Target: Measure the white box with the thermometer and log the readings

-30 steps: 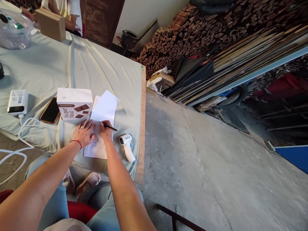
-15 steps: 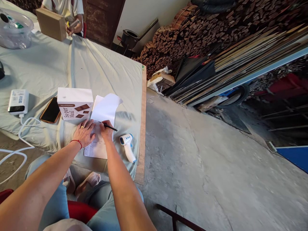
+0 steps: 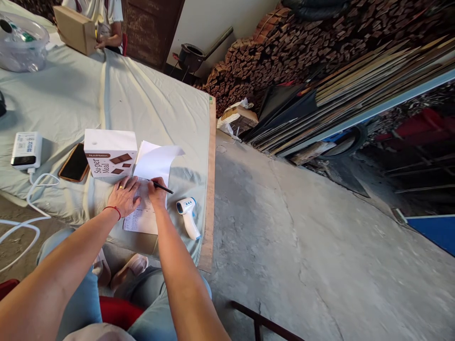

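Observation:
A black pen [image 3: 164,188] is held in my right hand [image 3: 157,192], over a sheet of paper [image 3: 145,219] with writing down its left side. My left hand [image 3: 125,195] lies flat with fingers spread, its palm on the cloth and the paper's left edge. Just beyond both hands, a loose white page [image 3: 156,161] curls up at its right end. The white box [image 3: 111,151] marked "Super Meal" stands upright by my left fingertips. Right of my right hand lies a white and blue infrared thermometer [image 3: 189,218].
On the cloth-covered table [image 3: 159,109] are a phone [image 3: 74,163] and a white device [image 3: 27,150] with a cable. Farther back, a person holds a cardboard box [image 3: 75,29] beside a clear plastic tub [image 3: 22,47]. Stacked firewood [image 3: 263,47] lines the wall.
The person across the table has lowered a hand to the cardboard box, which has shifted slightly; the phone-like object in that hand no longer shows. The curled page has drooped slightly. My hands look still.

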`<state>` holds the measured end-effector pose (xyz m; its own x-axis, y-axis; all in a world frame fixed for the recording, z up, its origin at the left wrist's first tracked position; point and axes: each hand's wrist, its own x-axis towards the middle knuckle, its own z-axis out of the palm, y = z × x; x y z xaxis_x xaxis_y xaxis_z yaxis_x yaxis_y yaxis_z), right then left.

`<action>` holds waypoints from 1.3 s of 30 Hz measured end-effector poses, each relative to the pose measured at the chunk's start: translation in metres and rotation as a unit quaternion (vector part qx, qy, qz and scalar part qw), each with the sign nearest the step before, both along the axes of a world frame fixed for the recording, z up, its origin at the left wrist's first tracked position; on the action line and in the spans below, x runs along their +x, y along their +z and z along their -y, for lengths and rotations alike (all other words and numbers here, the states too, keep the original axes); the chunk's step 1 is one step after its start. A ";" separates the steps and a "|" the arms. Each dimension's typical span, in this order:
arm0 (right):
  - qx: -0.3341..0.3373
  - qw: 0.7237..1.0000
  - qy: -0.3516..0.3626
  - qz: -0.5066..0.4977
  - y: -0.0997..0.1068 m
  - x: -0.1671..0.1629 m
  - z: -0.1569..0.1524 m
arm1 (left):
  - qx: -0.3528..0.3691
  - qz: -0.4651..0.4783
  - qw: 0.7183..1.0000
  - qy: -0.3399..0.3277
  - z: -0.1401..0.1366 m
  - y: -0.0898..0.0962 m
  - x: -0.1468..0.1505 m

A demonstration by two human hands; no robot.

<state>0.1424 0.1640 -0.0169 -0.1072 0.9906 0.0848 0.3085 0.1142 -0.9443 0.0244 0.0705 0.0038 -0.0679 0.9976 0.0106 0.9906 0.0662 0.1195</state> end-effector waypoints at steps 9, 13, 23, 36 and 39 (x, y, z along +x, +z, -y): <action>-0.016 1.000 -0.003 -0.002 0.002 -0.001 0.001 | 0.002 0.004 1.000 0.001 0.000 -0.001 0.000; -0.011 1.000 -0.007 -0.009 0.001 -0.001 0.001 | 0.014 0.014 1.000 -0.003 -0.001 -0.001 -0.001; -0.011 0.999 -0.027 -0.020 0.001 0.000 0.001 | 0.025 0.018 1.000 -0.005 -0.001 -0.005 -0.001; 0.000 1.000 -0.020 -0.014 -0.004 0.000 0.000 | 0.019 0.003 1.000 -0.007 0.000 -0.003 -0.001; -0.003 1.000 -0.021 -0.014 -0.003 0.000 0.000 | 0.014 -0.002 1.000 -0.007 0.000 -0.002 0.000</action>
